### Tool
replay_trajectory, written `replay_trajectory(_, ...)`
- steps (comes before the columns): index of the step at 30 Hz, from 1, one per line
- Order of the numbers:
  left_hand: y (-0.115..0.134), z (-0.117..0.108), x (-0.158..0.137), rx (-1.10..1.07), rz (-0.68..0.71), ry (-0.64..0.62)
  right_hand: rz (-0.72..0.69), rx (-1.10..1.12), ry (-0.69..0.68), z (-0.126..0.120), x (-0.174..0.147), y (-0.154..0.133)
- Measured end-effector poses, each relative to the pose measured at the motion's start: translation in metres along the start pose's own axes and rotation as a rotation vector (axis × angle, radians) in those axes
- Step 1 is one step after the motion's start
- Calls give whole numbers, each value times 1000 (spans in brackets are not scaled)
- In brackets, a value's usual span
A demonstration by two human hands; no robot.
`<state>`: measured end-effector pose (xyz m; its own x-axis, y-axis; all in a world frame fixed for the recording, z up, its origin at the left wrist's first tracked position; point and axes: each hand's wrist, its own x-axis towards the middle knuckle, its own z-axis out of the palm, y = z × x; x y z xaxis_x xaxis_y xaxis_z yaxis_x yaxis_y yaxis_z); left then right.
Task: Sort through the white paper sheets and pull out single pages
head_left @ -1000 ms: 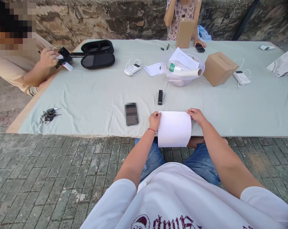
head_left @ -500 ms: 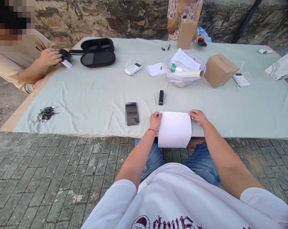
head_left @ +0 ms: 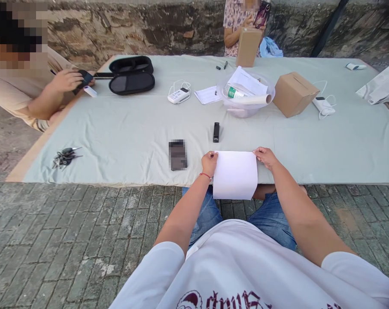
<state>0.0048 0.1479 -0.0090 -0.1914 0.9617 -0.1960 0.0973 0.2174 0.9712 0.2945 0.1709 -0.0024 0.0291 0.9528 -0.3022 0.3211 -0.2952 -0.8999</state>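
Note:
A blank white sheet of paper (head_left: pixel 235 176) is stretched between my hands, its near part hanging past the table's front edge above my lap. My left hand (head_left: pixel 209 162) pinches the far left corner, with a red string bracelet at the wrist. At the far right corner, my right hand (head_left: pixel 265 157) grips the sheet between thumb and curled fingers. Just beyond the paper lies a small black device (head_left: pixel 216 132). Left of my left hand is a dark flat object (head_left: pixel 178 155), blurred out by pixels.
Keys (head_left: pixel 65 158) lie at the left. Farther back are an open black case (head_left: pixel 132 82), a white corded device (head_left: pixel 179 93), a plastic basin (head_left: pixel 239 110) with papers and a bottle, and a cardboard box (head_left: pixel 294 94). Two other people are at the table, at left and far side.
My hands and the paper stay nearly still. The person across the table has raised a dark object from the tabletop. My view has shifted slightly.

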Motion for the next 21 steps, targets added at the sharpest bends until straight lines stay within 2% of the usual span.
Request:
replay_trajectory(9, -2, 0, 1, 4, -1, -2, -38, 88, 63, 4, 1, 5)
replay_trajectory(21, -3, 1, 1, 9, 14, 12, -20, 157, 96, 5, 2, 4)
